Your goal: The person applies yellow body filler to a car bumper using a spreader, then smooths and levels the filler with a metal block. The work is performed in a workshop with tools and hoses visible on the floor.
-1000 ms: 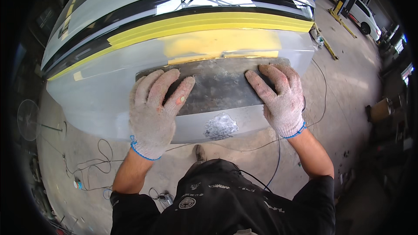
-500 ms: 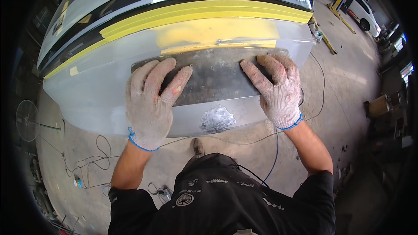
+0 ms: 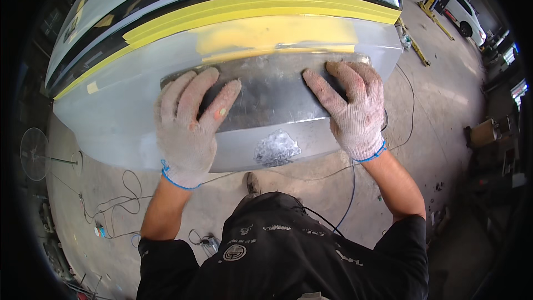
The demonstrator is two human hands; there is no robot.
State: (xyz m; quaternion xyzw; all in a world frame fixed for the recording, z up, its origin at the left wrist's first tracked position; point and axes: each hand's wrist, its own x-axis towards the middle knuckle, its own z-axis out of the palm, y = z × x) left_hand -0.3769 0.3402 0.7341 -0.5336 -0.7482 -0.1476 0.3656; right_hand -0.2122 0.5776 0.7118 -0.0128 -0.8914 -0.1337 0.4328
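Observation:
Both hands wear pale knitted gloves with blue cuffs and reddish stains. My left hand (image 3: 187, 125) lies with fingers spread and slightly bent on the left part of a dark, scuffed rectangular plate (image 3: 266, 91). My right hand (image 3: 358, 114) is likewise spread on its right part, fingertips near the far edge. The plate sits on a grey car body panel (image 3: 111, 122). Just beyond it are a yellow filler area (image 3: 277, 33) and bands of yellow tape (image 3: 261, 3) below a glossy black strip. A mottled silvery patch (image 3: 277, 148) shows below the plate.
A standing fan (image 3: 34, 154) is at the left. Cables (image 3: 130, 205) lie on the concrete floor, and my foot (image 3: 251, 183) is below the panel. At upper right are a white car (image 3: 466, 19), lift posts and yellow lift arms (image 3: 422, 53). A brown container (image 3: 483, 133) stands at right.
The car, plate and both hands appear higher in the picture than a second ago, moving together. The hands keep about the same places on the plate.

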